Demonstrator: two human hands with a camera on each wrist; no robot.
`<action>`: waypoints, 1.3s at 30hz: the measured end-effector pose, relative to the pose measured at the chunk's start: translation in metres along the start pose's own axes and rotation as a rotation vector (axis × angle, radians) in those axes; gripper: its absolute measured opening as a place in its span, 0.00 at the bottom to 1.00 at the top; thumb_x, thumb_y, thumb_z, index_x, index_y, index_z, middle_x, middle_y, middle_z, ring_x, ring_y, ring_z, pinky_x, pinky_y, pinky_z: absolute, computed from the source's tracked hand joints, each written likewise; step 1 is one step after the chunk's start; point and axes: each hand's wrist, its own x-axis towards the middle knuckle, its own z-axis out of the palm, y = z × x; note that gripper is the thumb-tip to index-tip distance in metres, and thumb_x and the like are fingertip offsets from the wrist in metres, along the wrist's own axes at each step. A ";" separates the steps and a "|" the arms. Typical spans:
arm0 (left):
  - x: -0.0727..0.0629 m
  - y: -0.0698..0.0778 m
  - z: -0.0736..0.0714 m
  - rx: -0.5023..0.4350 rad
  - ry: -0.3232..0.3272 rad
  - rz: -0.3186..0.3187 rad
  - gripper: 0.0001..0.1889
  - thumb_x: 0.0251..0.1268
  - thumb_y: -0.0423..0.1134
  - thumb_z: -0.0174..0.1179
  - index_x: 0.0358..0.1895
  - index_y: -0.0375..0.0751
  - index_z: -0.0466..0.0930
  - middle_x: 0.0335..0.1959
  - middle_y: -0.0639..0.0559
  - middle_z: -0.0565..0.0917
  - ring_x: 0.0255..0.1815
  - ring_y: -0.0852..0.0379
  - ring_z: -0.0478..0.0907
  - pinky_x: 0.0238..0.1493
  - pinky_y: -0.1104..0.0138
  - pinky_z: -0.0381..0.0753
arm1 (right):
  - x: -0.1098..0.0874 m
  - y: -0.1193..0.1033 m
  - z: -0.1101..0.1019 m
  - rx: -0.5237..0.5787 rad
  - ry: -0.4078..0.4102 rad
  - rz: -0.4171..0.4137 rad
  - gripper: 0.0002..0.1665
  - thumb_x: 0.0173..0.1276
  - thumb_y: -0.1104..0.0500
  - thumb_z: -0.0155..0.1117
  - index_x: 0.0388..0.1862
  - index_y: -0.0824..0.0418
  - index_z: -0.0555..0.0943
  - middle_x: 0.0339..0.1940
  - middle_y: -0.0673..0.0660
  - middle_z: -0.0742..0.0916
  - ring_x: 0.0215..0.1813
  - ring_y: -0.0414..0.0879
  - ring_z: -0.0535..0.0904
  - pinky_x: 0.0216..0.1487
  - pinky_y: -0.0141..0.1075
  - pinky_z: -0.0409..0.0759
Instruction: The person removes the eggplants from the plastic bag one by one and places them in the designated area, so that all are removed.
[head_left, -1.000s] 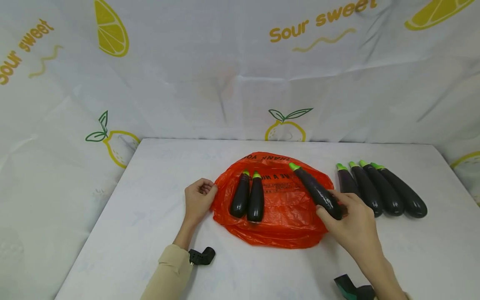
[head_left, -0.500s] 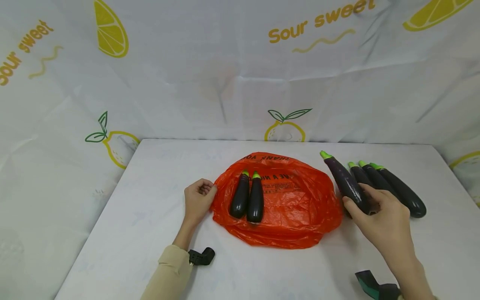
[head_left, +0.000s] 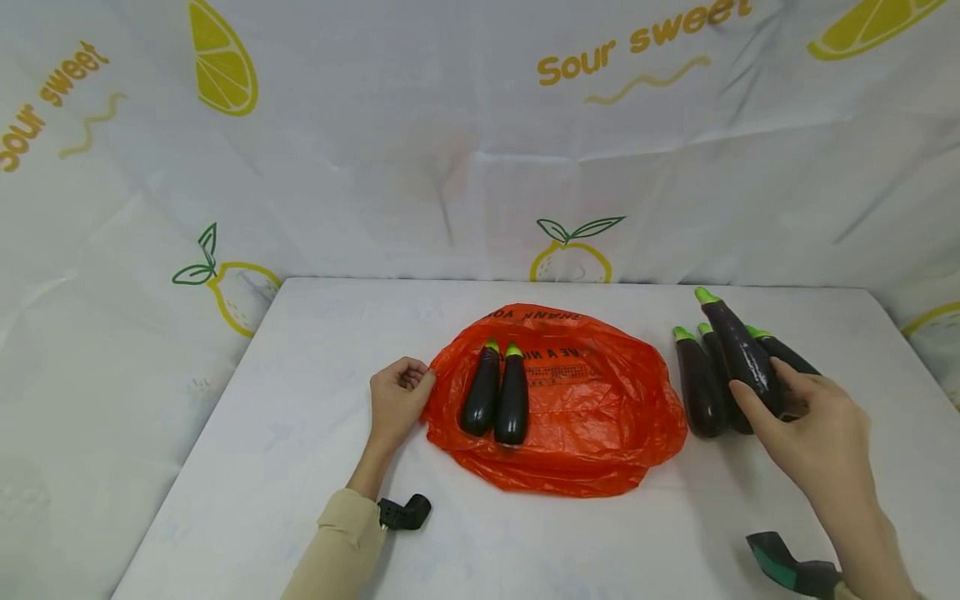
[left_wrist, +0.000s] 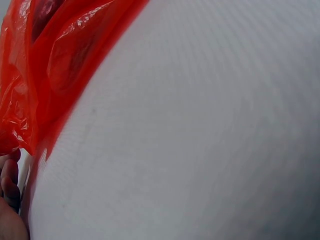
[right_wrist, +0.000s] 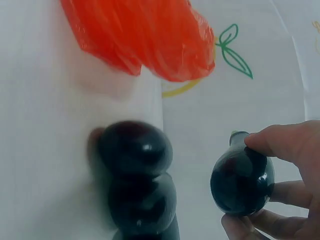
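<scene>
At the left edge of the red bag [head_left: 577,467], left hand [head_left: 402,396]: fingers curled inward, thumb and forefinger pinching the thin rim, as I read it from the head view; my left wrist feed caught only part of this hand, close against the plastic.
Right hand [head_left: 821,425]: well to the right of the bag, thumb set against the fingers, parted only by the thickness of the raised eggplant [head_left: 742,354] they gripped.
Raised eggplant: I saw it above the row to the right of the bag, tilted, its green stem end pointing away from the person.
Row of eggplants [head_left: 701,392]: lay right of the bag, the closest one just beside its rim; I made out three from the head, partly covered by the gripped one and the hand.
Pair of eggplants [head_left: 512,400]: lay side by side inside the bag's left half, green tips toward its far rim.
White table [head_left: 285,450]: carried the bag, which lay gaping with black lettering inside.
Lemon-printed backdrop [head_left: 375,167]: rose beyond the bag.
</scene>
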 end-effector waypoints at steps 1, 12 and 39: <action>0.000 0.000 0.000 0.002 0.000 0.001 0.05 0.61 0.28 0.64 0.28 0.36 0.83 0.21 0.45 0.78 0.23 0.62 0.71 0.27 0.77 0.71 | 0.001 0.003 -0.001 0.003 -0.003 0.007 0.34 0.62 0.56 0.74 0.60 0.77 0.79 0.42 0.78 0.84 0.31 0.07 0.57 0.28 0.16 0.61; 0.001 -0.001 -0.001 0.010 0.003 0.016 0.05 0.61 0.28 0.64 0.28 0.36 0.83 0.21 0.45 0.78 0.23 0.62 0.70 0.27 0.76 0.70 | 0.015 0.030 -0.013 -0.048 0.036 0.073 0.39 0.67 0.51 0.69 0.66 0.79 0.73 0.49 0.84 0.82 0.28 0.16 0.73 0.28 0.14 0.56; 0.000 0.000 0.000 0.003 0.004 0.016 0.05 0.61 0.28 0.64 0.27 0.36 0.83 0.20 0.46 0.78 0.23 0.63 0.70 0.27 0.76 0.70 | 0.044 0.206 0.008 -0.083 -0.007 0.290 0.46 0.74 0.43 0.59 0.80 0.66 0.58 0.65 0.86 0.71 0.58 0.85 0.72 0.21 0.15 0.52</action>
